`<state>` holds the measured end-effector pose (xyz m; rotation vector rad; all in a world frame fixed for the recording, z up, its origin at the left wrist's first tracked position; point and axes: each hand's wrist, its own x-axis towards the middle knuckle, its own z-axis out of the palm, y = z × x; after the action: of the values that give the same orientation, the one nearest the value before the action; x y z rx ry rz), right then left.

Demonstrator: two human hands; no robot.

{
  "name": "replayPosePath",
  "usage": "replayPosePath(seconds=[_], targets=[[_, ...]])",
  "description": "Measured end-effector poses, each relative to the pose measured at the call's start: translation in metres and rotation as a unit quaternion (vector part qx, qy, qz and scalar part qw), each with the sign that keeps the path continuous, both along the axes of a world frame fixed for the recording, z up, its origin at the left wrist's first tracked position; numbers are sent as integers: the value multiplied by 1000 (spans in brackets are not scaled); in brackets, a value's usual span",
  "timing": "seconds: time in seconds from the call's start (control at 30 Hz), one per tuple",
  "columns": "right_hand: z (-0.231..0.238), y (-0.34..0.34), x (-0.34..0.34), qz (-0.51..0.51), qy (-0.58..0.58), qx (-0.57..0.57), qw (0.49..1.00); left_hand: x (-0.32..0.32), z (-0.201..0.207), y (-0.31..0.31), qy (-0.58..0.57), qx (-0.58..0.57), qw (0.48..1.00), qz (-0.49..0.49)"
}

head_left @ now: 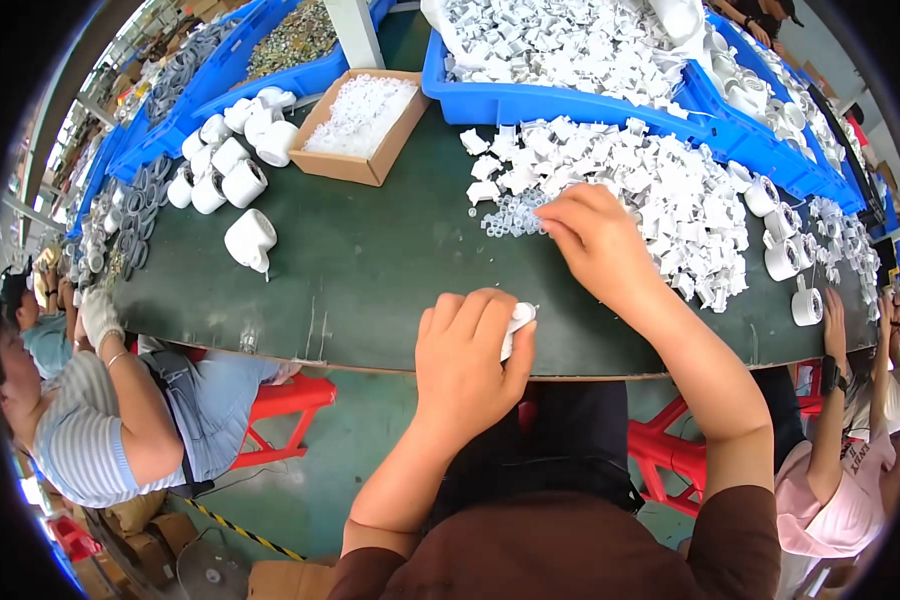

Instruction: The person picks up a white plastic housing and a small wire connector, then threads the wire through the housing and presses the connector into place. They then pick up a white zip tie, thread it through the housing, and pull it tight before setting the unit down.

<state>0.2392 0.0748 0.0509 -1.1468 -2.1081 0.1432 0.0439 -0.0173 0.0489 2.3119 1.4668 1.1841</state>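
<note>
Close to the table's near edge, my left hand is wrapped round a white plastic part; only its end shows past the thumb and fingers. My right hand reaches farther out, thumb and fingertips pinched together beside a small pile of clear plastic rings. Whatever is in that pinch is too small or hidden to make out. Behind and to the right of the rings spreads a large heap of white plastic clips. A single white rounded housing lies apart on the table, left of my hands.
A cardboard box of tiny clear pieces stands at the back, beside several white housings. Blue bins of white parts line the far side. White round pieces lie at right. People sit on both sides of me, near red stools.
</note>
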Motion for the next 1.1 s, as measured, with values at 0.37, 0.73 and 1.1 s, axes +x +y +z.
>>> replayPosePath(seconds=[0.37,0.73,1.1], targets=[[-25,7,-17,3,-117,108,987,-7,-3,-3,-6,7,999,-35],[-11,11,2,30,-77,1,997,6,2,-2,-8,-9,999,-43],[18,-62,26,87,268,-408,869,2,11,11,105,-40,989,-92]])
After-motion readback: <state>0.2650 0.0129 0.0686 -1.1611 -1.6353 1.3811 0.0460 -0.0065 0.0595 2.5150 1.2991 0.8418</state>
